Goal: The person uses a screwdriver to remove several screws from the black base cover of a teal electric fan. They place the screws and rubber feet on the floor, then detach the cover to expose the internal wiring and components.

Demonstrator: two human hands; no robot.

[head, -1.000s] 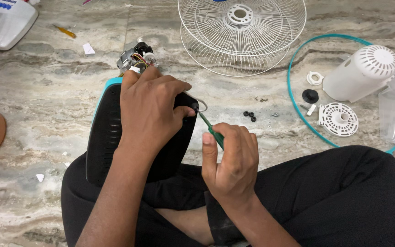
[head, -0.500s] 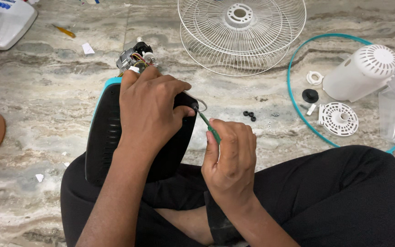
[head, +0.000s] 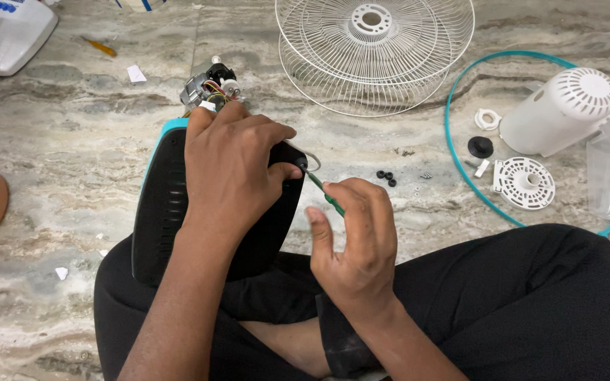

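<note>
While steadied by left hand (head: 231,166): screwdriver (head: 323,193) at black housing (head: 160,204).

Fan base (head: 171,212) on lap, motor (head: 210,85) behind — grille (head: 375,56) right, housing (head: 559,113) far right

Seen from a head-worn cam: both forearms bare, no sleeves, no watch, no rings or bands on left hand (head: 231,166) or right hand (head: 354,240). Nails short & plain. Black trousers (head: 531,296) cover both legs, fabric matte w/ soft folds at the knee. A strip of bare leg shows between the trouser folds near the bottom edge. No gloves.
</note>
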